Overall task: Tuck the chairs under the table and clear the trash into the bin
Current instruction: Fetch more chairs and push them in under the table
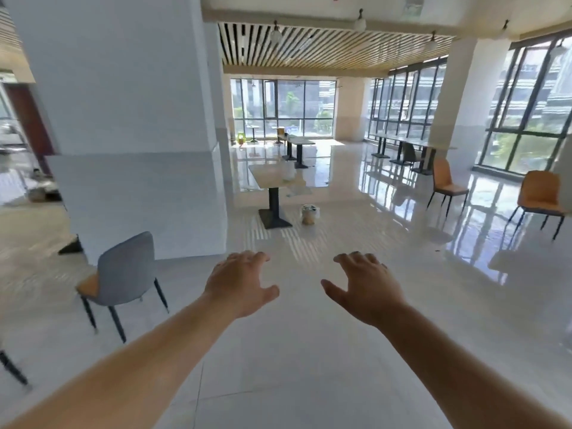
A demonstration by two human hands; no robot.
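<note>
While both hands reach forward empty, the pillar (pixel 123 119) at ten o'clock walls off the left, leaving open floor (pixel 309 351) ahead. At twelve stands the desk (pixel 272 178), the bin (pixel 309 214) just beside its base. Chairs sit untucked: grey chair (pixel 123 270) at nine, orange chairs (pixel 447 187) at two. Left hand (pixel 240 283) and right hand (pixel 368 289): each grip spread, holding nothing, probably ready for a chair back.

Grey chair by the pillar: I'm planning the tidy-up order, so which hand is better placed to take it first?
Left, probably. The grey chair stands to the left, nearer the left hand than the right hand. Both hands are open and empty.
</note>
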